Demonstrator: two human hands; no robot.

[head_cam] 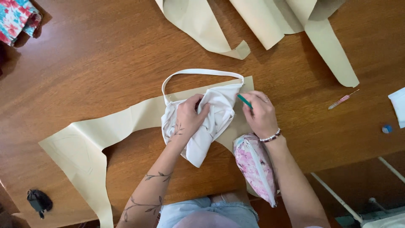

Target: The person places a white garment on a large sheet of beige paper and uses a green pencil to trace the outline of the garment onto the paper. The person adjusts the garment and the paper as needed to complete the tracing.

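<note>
White cotton fabric, a crumpled garment with a loop strap [209, 120], lies on the long strip of tan pattern paper [126, 122] spread over your brown wooden table [105, 63]. Your left hand [190, 116] presses down on the middle of the cloth, fingers curled and bunching a fold under the fingertips; the fabric spills out on both sides of that hand and hangs toward you below the wrist. Your right hand [261, 114] sits at the garment's right edge, fingers closed around a thin green pencil [244, 101] whose tip points at the cloth's upper right corner, just beside the strap's end. Close under your right wrist lies a pink and white marbled zip pouch [255, 166], partly on the paper. More tan paper pieces [270, 21] lie at the table's far side. Well apart to the right rests a slim pink-handled tool [342, 100], and a floral cloth [17, 17] sits at the far left corner.
</note>
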